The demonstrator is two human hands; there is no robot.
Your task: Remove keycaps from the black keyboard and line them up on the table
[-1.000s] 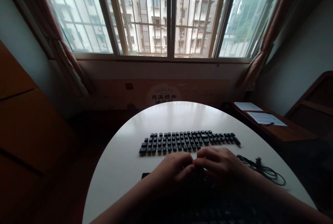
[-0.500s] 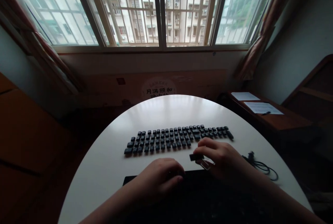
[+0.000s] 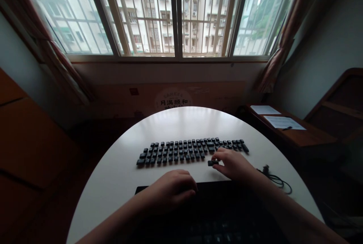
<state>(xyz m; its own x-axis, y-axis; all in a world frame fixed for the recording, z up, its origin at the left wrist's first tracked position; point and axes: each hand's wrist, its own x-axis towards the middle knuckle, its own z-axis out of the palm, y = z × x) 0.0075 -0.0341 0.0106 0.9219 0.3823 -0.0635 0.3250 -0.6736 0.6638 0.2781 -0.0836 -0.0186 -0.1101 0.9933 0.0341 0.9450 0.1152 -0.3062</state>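
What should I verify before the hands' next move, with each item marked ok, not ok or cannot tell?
1. Small black key held in the right hand: ok, it shows at the fingertips.
2. That key off the white tabletop: cannot tell; one view leaves its height unclear.
3. Laid-out keycaps in tidy rows: ok where visible; the right hand covers part of them.
4. Left hand away from those rows: ok, it is over the far part of the dark keyboard.
5. Keyboard surface readable: not ok, mostly too dark.
6. Cable apart from the keycaps: ok.
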